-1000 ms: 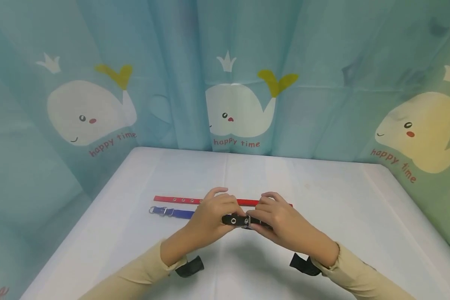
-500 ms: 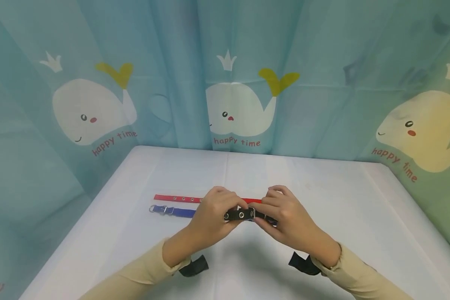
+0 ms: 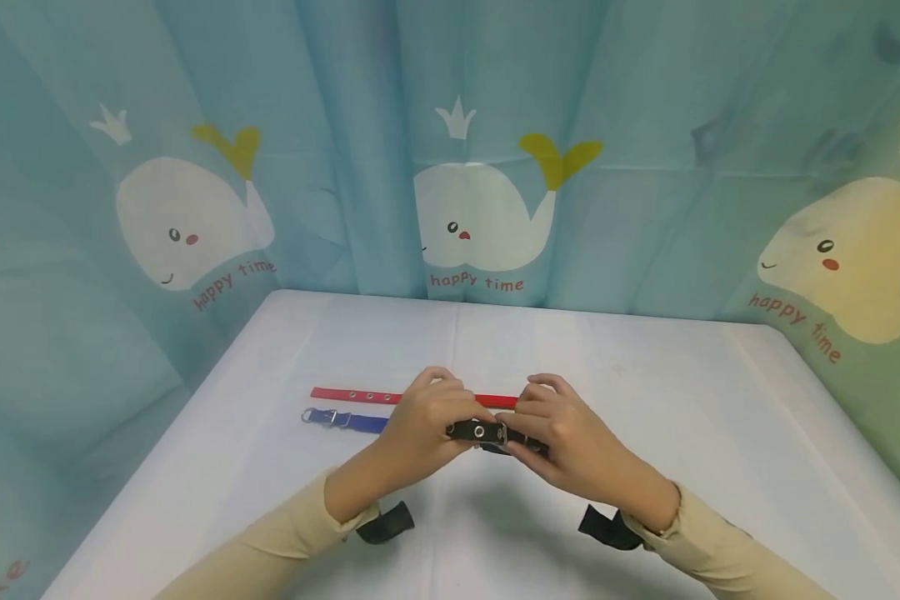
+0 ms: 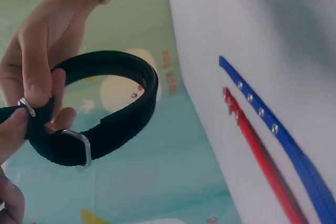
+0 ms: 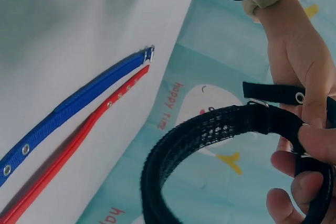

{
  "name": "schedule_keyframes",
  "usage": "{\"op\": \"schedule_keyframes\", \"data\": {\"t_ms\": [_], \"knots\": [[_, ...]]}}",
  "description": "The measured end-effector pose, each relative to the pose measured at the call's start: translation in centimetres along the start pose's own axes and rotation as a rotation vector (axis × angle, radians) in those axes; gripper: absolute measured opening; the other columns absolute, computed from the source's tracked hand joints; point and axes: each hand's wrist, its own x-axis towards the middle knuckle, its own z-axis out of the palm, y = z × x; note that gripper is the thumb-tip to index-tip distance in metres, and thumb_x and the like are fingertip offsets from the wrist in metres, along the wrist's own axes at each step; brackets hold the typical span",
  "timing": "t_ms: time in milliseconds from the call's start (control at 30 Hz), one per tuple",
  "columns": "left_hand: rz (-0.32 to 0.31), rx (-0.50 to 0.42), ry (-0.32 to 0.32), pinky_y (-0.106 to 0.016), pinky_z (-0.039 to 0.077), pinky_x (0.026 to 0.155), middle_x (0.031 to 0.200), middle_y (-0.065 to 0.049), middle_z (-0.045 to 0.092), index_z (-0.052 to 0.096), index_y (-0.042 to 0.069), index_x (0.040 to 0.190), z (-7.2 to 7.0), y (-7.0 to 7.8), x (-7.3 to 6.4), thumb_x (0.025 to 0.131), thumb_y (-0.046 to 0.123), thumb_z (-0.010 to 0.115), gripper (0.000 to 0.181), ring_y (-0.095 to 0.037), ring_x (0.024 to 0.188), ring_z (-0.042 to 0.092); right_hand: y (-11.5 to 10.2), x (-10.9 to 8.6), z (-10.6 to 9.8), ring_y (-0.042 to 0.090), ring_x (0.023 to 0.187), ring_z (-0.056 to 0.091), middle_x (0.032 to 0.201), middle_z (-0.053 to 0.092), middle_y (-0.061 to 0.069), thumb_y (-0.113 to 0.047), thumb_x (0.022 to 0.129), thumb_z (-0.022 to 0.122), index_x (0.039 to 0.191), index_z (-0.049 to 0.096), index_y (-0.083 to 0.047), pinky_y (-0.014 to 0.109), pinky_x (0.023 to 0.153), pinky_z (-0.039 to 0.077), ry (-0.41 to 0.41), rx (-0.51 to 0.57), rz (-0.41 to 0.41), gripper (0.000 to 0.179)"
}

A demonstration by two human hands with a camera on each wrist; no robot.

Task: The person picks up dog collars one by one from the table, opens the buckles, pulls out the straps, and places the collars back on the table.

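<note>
Both hands hold a black collar with metal eyelets [image 3: 465, 431] up above the white table. My left hand [image 3: 423, 429] pinches the eyelet strap. My right hand [image 3: 581, 437] pinches the collar right at its metal buckle [image 3: 502, 433]. The strap is bent round into a loop, its padded band [image 4: 128, 124] hanging between the hands in the left wrist view. A metal keeper ring [image 4: 84, 148] sits on the band. In the right wrist view the strap's free end [image 5: 268, 93] sticks out beside the left hand [image 5: 304, 56]. Fingers partly hide the buckle.
Behind the hands a red collar [image 3: 495, 402] and a blue collar [image 3: 363, 423] lie flat on the white table [image 3: 645, 375], roughly side by side. A light blue whale-print curtain [image 3: 360, 167] stands behind the table. Black straps [image 3: 386, 523] hang at both wrists.
The hands shift slightly right, then a little back, keeping their grip on the black collar. Fewer eyelets show between the fingers now. The red and blue collars stay put.
</note>
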Motion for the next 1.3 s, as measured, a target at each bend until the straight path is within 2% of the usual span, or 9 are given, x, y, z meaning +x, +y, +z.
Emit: {"op": "schedule_keyframes", "data": {"t_ms": [167,267,367,567,667,933,1033,1167,1300], "knots": [[-0.065,0.054,-0.064,-0.035,0.046,0.089,0.077,0.006,0.069,0.068,0.013,0.086,-0.5,0.2,0.3,0.073,0.014,0.079,0.017,-0.007,0.073,0.062,0.2,0.0,-0.1,0.011,0.079,0.054,0.078,0.064,-0.005,-0.033,0.094,0.054,0.097,0.069,-0.007,0.039,0.092,0.041,0.095,0.028,0.029,0.03],[-0.122,0.077,-0.14,-0.038,0.045,0.093,0.087,0.006,0.07,0.065,0.015,0.096,-0.6,0.4,0.4,0.076,0.027,0.077,0.026,-0.007,0.081,0.063,0.1,0.0,-0.3,0.014,0.084,0.054,0.081,0.064,-0.005,-0.034,0.094,0.054,0.097,0.068,-0.008,0.033,0.091,0.041,0.138,0.047,0.059,0.029],[-0.126,0.103,-0.174,-0.041,0.044,0.096,0.091,0.006,0.07,0.064,0.016,0.101,-0.5,0.7,0.4,0.079,0.04,0.073,0.034,-0.007,0.084,0.063,-0.1,0.3,-0.5,0.018,0.092,0.055,0.089,0.065,-0.003,-0.03,0.093,0.056,0.099,0.065,-0.007,0.031,0.09,0.043,0.142,0.077,0.07,0.025],[-0.025,0.223,-0.087,-0.043,0.043,0.098,0.079,0.009,0.069,0.071,0.017,0.091,-0.7,0.9,0.7,0.079,0.04,0.073,0.026,-0.008,0.079,0.062,0.0,0.4,-0.8,0.014,0.088,0.059,0.092,0.065,-0.002,-0.034,0.096,0.049,0.097,0.063,-0.007,0.037,0.094,0.043,0.116,0.08,0.058,0.03],[-0.005,0.251,-0.079,-0.044,0.042,0.098,0.079,0.009,0.069,0.072,0.018,0.091,-0.9,0.9,0.7,0.077,0.039,0.075,0.026,-0.008,0.08,0.061,0.3,0.3,-0.9,0.011,0.082,0.062,0.09,0.066,-0.002,-0.035,0.097,0.046,0.097,0.063,-0.006,0.043,0.095,0.042,0.098,0.059,0.033,0.034],[-0.119,0.146,-0.11,-0.043,0.043,0.099,0.088,0.005,0.07,0.068,0.016,0.1,-1.1,0.7,0.5,0.079,0.031,0.075,0.027,-0.009,0.087,0.064,1.2,-0.7,-1.5,0.011,0.081,0.062,0.091,0.066,-0.002,-0.038,0.095,0.044,0.1,0.062,-0.004,0.038,0.099,0.04,0.056,0.093,0.083,0.038],[-0.155,0.126,-0.117,-0.043,0.043,0.1,0.092,0.003,0.071,0.067,0.015,0.103,-1.3,0.7,0.5,0.076,0.028,0.077,0.032,-0.011,0.091,0.064,1.4,-0.8,-1.6,0.01,0.078,0.061,0.086,0.066,-0.004,-0.038,0.096,0.043,0.1,0.064,-0.006,0.041,0.095,0.041,0.05,0.06,0.066,0.038],[-0.172,0.13,-0.094,-0.044,0.044,0.099,0.091,0.002,0.071,0.066,0.013,0.1,-1.4,0.8,0.7,0.073,0.024,0.08,0.032,-0.012,0.09,0.064,1.2,-0.5,-1.7,0.008,0.071,0.058,0.079,0.065,-0.004,-0.037,0.098,0.04,0.102,0.066,-0.007,0.044,0.088,0.045,0.066,-0.04,0.034,0.04],[-0.144,0.151,-0.047,-0.041,0.046,0.095,0.085,0.004,0.07,0.066,0.013,0.093,-1.3,0.7,0.9,0.073,0.026,0.08,0.028,-0.012,0.085,0.062,0.9,-0.2,-1.7,0.009,0.066,0.056,0.072,0.063,-0.002,-0.038,0.1,0.034,0.1,0.069,-0.006,0.044,0.082,0.048,0.086,-0.13,0.022,0.047]]}}
